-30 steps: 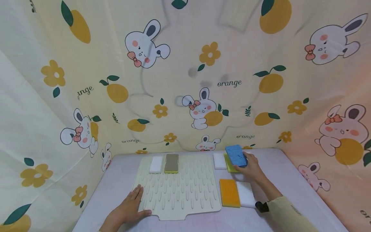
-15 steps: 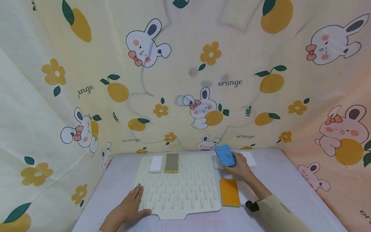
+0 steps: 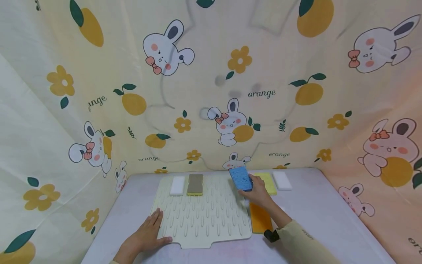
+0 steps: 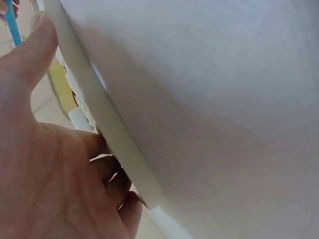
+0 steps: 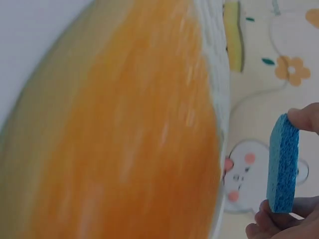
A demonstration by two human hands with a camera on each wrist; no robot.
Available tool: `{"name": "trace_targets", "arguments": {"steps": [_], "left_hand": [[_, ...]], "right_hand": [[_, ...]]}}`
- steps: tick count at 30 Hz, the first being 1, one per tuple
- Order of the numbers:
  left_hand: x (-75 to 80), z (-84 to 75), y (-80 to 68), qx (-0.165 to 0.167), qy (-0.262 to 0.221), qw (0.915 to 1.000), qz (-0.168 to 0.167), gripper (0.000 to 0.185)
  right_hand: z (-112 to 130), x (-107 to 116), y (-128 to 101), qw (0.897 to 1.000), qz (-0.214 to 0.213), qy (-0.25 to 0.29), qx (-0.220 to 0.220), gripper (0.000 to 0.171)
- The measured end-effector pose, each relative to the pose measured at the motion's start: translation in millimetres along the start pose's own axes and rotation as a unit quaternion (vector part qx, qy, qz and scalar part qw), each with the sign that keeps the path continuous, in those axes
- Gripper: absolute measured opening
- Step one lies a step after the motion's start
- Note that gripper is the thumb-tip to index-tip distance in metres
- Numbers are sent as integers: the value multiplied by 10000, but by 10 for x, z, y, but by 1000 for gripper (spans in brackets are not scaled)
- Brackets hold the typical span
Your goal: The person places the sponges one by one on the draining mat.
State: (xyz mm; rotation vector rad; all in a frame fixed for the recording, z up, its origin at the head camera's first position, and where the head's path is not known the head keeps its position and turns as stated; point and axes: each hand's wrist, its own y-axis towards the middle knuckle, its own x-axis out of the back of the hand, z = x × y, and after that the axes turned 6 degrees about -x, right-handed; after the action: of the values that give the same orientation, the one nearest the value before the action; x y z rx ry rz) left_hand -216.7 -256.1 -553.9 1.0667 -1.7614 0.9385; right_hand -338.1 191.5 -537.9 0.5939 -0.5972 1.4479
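My right hand (image 3: 258,191) pinches a blue sponge (image 3: 241,178) between thumb and fingertips, tilted above the back right corner of a cream ridged mat (image 3: 197,223). The right wrist view shows that sponge (image 5: 283,167) edge-on, with the thumb at one end and fingers at the other. My left hand (image 3: 145,233) lies along the mat's left edge, fingers straight, thumb at the front edge. In the left wrist view those fingers touch the mat's rim (image 4: 99,99). A white sponge (image 3: 177,186) and a grey-topped yellow scrub sponge (image 3: 195,184) lie on the mat's back left.
Right of the mat are an orange sponge (image 3: 260,218), partly behind my right forearm, a yellow-green sponge (image 3: 269,184) and a white sponge (image 3: 282,180). Other white sponges there are hidden by my right hand and arm. A patterned curtain (image 3: 197,91) rises behind the table.
My right hand has carried the blue sponge leftward, from over the yellow-green sponge to over the mat's back right corner. My left hand stays where it was.
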Motion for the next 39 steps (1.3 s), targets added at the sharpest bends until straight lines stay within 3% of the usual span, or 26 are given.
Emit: {"name": "trace_targets", "arguments": {"steps": [11, 28, 39], "left_hand": [[9, -2, -1, 73, 22, 10000, 61, 118], [24, -3, -7, 3, 22, 10000, 0, 116], [-20, 39, 2, 51, 28, 10000, 27, 119]], "right_hand": [[268, -282, -10, 9995, 12, 254, 193, 97], [597, -697, -13, 9979, -5, 637, -94, 95], [637, -914, 49, 9966, -97, 766, -295, 95]]}}
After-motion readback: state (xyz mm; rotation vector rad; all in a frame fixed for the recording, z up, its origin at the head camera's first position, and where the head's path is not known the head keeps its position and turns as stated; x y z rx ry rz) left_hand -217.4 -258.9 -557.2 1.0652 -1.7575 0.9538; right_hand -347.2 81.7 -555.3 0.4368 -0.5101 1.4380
